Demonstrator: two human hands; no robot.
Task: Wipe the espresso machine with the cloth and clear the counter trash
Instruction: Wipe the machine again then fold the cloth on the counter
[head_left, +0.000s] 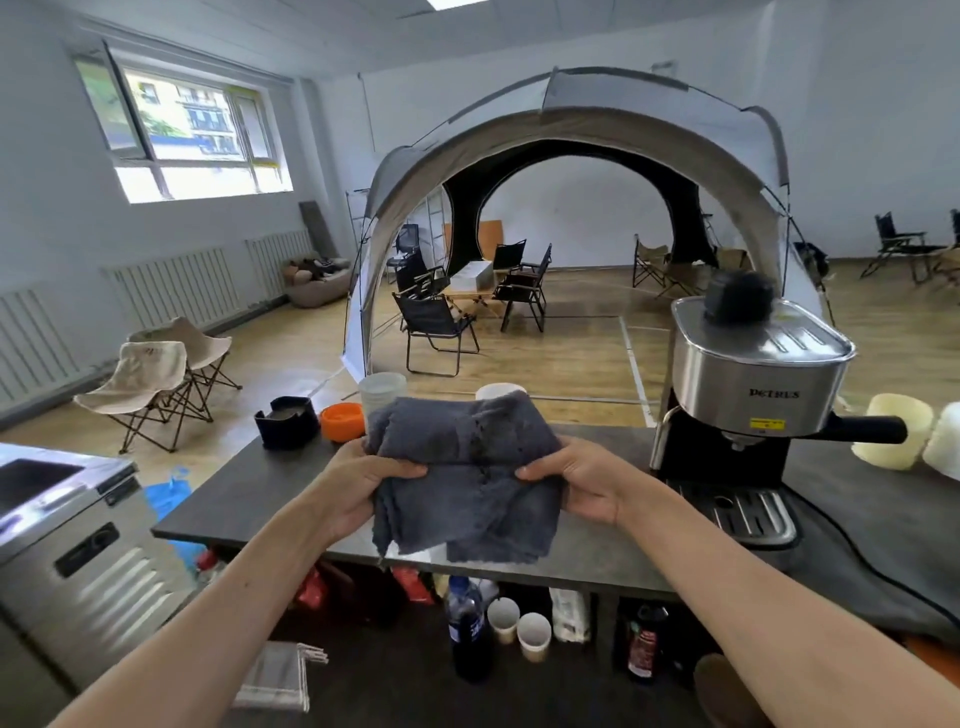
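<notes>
Cloth (467, 473): grey, folded, held up over the worktop (249, 499), left of the machine.
Left hand (358, 483): grasping the cloth's left edge.
Right hand (587, 480): grasping its right edge.
Machine (748, 395): steel, right on the worktop.
Far edge: black holder (285, 421), orange bowl (342, 421), cups (383, 395).

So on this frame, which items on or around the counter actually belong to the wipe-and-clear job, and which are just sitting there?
Belongs to the job:
- grey cloth, gripped by left hand and right hand
- espresso machine
- counter

Just lying about:
- orange dish
- black holder
- folding chairs
- tent
- cups and dark bottle below the counter
</notes>
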